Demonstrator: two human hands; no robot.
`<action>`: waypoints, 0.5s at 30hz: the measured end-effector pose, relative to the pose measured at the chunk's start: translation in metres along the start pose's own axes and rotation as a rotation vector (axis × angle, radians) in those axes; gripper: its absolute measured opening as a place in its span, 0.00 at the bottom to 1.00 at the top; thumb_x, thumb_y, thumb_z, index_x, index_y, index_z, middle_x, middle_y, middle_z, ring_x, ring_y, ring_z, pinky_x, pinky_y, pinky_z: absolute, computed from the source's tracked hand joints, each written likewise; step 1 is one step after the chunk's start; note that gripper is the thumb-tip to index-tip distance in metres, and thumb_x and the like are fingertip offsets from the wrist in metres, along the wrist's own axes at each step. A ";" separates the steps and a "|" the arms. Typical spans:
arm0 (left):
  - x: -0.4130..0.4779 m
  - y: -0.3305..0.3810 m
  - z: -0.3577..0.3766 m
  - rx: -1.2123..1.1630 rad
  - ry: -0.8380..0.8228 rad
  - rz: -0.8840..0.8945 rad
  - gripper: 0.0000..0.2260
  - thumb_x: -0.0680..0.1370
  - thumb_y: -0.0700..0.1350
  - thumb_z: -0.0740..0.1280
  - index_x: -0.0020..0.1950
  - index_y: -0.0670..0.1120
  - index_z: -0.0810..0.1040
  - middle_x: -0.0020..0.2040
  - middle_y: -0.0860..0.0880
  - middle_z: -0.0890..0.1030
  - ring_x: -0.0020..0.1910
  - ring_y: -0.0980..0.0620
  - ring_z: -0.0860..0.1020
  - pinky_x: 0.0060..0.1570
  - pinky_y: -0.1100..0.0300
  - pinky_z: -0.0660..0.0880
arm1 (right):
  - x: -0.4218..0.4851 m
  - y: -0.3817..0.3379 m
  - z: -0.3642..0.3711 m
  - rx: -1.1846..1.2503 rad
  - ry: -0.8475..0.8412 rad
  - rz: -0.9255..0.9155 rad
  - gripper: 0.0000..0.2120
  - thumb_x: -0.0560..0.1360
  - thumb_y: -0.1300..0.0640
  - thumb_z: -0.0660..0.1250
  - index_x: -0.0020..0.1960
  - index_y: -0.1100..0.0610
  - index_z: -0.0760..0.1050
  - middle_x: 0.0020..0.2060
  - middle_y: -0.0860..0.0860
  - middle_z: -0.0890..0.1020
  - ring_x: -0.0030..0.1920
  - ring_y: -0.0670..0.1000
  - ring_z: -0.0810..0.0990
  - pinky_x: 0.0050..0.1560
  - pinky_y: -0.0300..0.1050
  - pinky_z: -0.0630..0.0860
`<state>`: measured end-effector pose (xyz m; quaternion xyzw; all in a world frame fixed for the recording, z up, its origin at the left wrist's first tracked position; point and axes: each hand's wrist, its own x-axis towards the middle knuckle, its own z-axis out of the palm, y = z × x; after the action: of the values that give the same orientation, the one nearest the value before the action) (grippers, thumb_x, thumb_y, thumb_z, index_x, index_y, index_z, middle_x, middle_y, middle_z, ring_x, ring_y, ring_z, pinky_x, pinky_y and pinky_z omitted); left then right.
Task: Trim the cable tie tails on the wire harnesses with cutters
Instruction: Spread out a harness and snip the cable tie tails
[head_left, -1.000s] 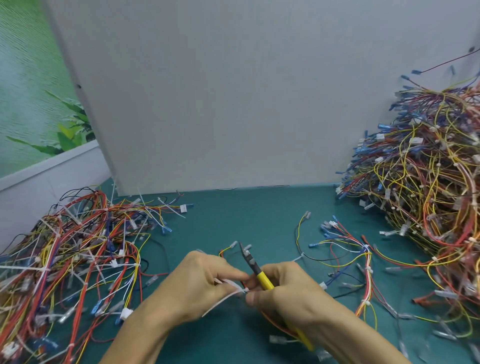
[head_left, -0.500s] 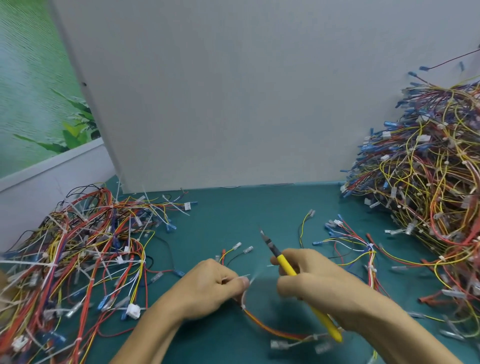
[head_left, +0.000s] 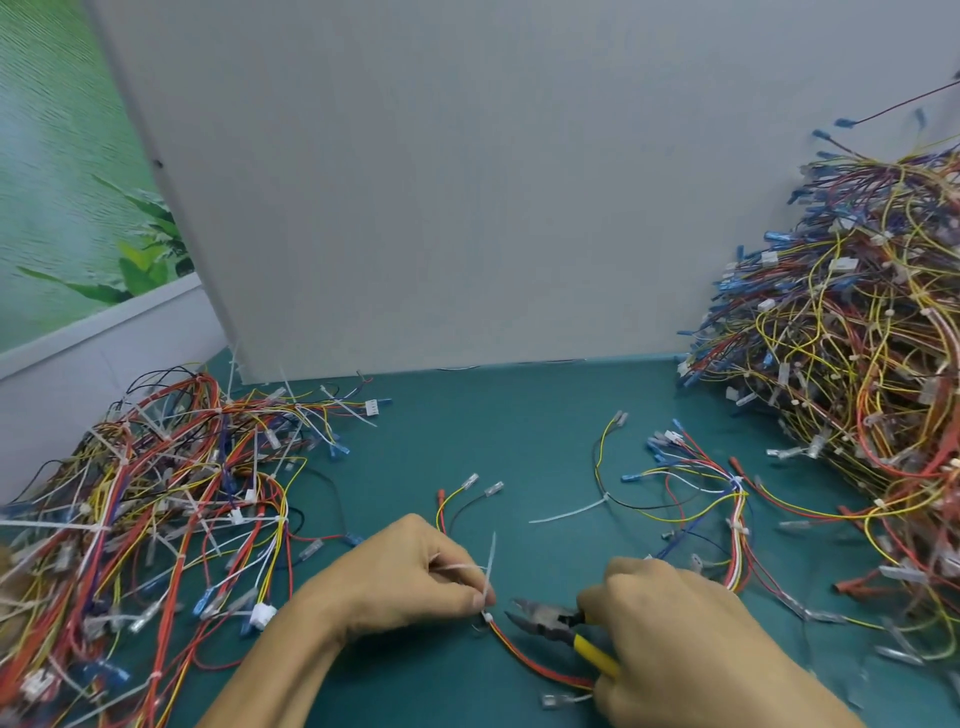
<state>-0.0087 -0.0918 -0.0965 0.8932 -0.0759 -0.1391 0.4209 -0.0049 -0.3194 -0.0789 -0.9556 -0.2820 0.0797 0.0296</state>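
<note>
Left hand (head_left: 410, 577): grip pinching the white cable tie tail (head_left: 490, 564), which stands up from a red, orange and yellow wire harness (head_left: 524, 659) lying on the green bench (head_left: 467, 426) between the hands. Right hand (head_left: 675, 634): grip curled round the yellow-handled cutters (head_left: 550, 621), blades parted, tips just beside the tie. A left heap (head_left: 156, 493) and a right heap (head_left: 857, 364) of harnesses flank them.

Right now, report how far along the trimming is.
Likely done: the right pile, showing no long tails. In hand: left hand pinches a tie tail on one harness; right hand holds open cutters beside it, uncut. Remaining: the left pile, bristling with long white tails.
</note>
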 end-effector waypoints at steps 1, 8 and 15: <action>0.000 0.000 0.000 0.000 0.001 -0.003 0.07 0.68 0.51 0.69 0.41 0.53 0.85 0.34 0.51 0.82 0.32 0.62 0.72 0.37 0.68 0.67 | 0.000 -0.003 0.000 -0.013 -0.005 -0.004 0.11 0.74 0.49 0.62 0.53 0.52 0.74 0.45 0.49 0.65 0.58 0.55 0.74 0.34 0.42 0.63; 0.002 0.004 0.004 0.052 0.082 -0.011 0.06 0.73 0.46 0.69 0.36 0.52 0.82 0.24 0.57 0.72 0.25 0.62 0.66 0.28 0.72 0.62 | 0.002 -0.017 0.009 -0.010 -0.038 -0.009 0.07 0.75 0.49 0.62 0.47 0.51 0.66 0.44 0.53 0.62 0.55 0.55 0.73 0.39 0.47 0.62; 0.002 0.006 0.004 0.069 0.077 -0.016 0.07 0.74 0.45 0.69 0.36 0.51 0.81 0.22 0.59 0.71 0.23 0.63 0.67 0.27 0.73 0.61 | 0.001 -0.020 0.020 0.025 0.031 0.015 0.13 0.76 0.43 0.64 0.47 0.50 0.65 0.36 0.48 0.56 0.55 0.56 0.73 0.42 0.50 0.62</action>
<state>-0.0081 -0.0991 -0.0944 0.9124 -0.0572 -0.1052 0.3914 -0.0179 -0.3013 -0.0967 -0.9584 -0.2733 0.0684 0.0451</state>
